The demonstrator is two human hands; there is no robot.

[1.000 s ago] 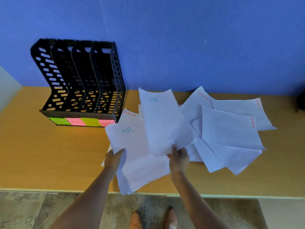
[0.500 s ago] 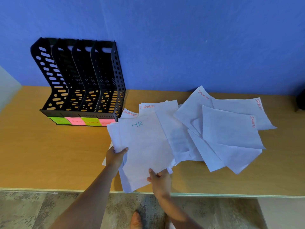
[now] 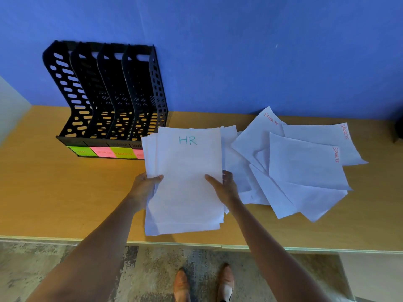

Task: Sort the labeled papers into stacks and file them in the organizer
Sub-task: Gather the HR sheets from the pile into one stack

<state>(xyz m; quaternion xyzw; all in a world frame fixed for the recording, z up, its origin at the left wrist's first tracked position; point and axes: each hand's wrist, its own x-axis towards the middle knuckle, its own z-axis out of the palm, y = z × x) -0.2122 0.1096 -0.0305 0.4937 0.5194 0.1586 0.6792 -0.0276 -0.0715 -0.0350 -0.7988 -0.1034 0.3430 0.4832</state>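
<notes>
A stack of white papers (image 3: 185, 182) with "HR" written in teal on the top sheet is held upright over the desk. My left hand (image 3: 144, 186) grips its left edge and my right hand (image 3: 222, 186) grips its right edge. The stack hides the right end of the black organizer (image 3: 109, 94), which has several slots and green and pink labels (image 3: 104, 151) along its base. Loose white sheets marked "SPORTS" in red (image 3: 305, 164) lie fanned out on the desk to the right.
The wooden desk (image 3: 54, 192) runs along a blue wall. Its front edge is just below the stack. A dark object (image 3: 399, 129) sits at the far right edge. My shoes show on the patterned floor below.
The right hand laid its HR sheet on the left hand's pile. Both hands have now squared the pile and lifted it, and it covers the sheets beside the organizer.
</notes>
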